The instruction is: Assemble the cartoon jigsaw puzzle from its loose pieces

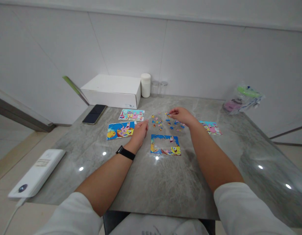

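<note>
A partly assembled jigsaw puzzle (pixel 176 150) with a cartoon picture lies on the table before me, its border joined and its middle open. Beyond it, several loose puzzle pieces (pixel 171 128) are scattered. My right hand (pixel 182 116) reaches over the far side of these pieces, fingertips pinched at a small puzzle piece (pixel 167 114). My left hand (pixel 140 132) rests left of the pieces with its fingers curled together; whatever they may hold is hidden. Beside that hand lie a blue cartoon picture card (pixel 119 130) and, farther back, a lighter picture card (pixel 131 115).
Another picture card (pixel 214 128) is partly behind my right forearm. A phone (pixel 94 114), a white box (pixel 111 91), a white bottle (pixel 145 85) and two clear jars (pixel 163 88) stand or lie toward the back. A plastic bag (pixel 243 99) sits right; a white corded device (pixel 39 171), left.
</note>
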The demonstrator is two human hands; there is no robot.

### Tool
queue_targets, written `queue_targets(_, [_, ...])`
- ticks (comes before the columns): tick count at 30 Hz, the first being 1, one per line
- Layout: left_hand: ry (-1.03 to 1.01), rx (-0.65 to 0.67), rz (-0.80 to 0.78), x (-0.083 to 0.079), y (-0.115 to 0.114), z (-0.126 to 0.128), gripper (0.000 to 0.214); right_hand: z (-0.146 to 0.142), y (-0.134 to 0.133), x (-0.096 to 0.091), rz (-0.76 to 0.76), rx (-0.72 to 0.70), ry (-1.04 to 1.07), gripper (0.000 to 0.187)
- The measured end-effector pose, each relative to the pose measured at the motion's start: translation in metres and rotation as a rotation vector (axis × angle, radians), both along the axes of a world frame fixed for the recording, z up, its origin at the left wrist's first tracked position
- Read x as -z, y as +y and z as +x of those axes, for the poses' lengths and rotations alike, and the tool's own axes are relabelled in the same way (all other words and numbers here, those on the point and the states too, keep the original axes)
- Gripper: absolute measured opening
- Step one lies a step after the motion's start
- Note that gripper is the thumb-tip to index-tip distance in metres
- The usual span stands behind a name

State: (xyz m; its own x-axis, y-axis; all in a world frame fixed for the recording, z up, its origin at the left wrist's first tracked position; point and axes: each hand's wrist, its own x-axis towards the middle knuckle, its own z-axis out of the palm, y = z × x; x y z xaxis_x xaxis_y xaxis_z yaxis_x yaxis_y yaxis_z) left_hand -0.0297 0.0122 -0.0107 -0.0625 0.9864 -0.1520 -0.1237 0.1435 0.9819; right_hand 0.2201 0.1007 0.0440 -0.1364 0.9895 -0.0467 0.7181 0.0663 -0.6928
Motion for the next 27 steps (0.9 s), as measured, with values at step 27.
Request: queue_targets(27, [0.373, 0.195, 0.333, -0.005, -0.014, 0.001, 0.033, -0.046, -0.059, 0.009, -0.072, -0.384, 0.284, 0.015])
